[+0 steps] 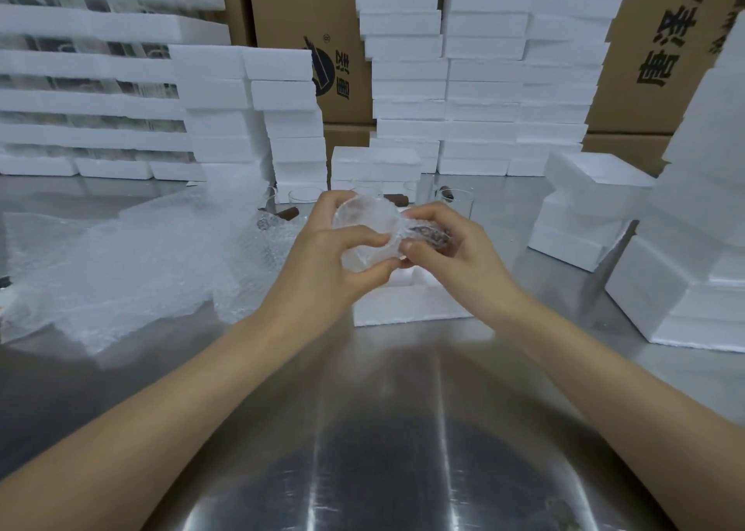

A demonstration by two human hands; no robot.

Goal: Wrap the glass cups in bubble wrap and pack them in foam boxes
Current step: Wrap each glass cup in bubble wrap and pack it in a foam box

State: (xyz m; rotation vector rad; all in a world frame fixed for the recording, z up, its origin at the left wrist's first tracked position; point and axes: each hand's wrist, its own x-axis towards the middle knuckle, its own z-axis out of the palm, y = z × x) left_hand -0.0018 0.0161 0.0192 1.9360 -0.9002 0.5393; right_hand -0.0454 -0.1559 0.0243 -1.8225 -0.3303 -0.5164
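both hands are together above the steel table (pixel 363 409), the left hand (pixel 338 264) curled around a glass cup (pixel 365 234) half swathed in bubble wrap, the right hand (pixel 455 256) pinching the wrap over its brown handle (pixel 429 234). an open foam box (pixel 403 301) sits just beneath them. loose bubble wrap sheets (pixel 133 264) lie to the left, bare cups (pixel 455 202) behind, foam box stacks (pixel 483 75) all round.

left grip (pixel 334 266), right grip (pixel 457 248) | both hold bubble-wrapped cup (pixel 363 228) | over foam box (pixel 403 309)

Packing warehouse — stacked foam boxes (pixel 485 71), cardboard cartons (pixel 290 6).
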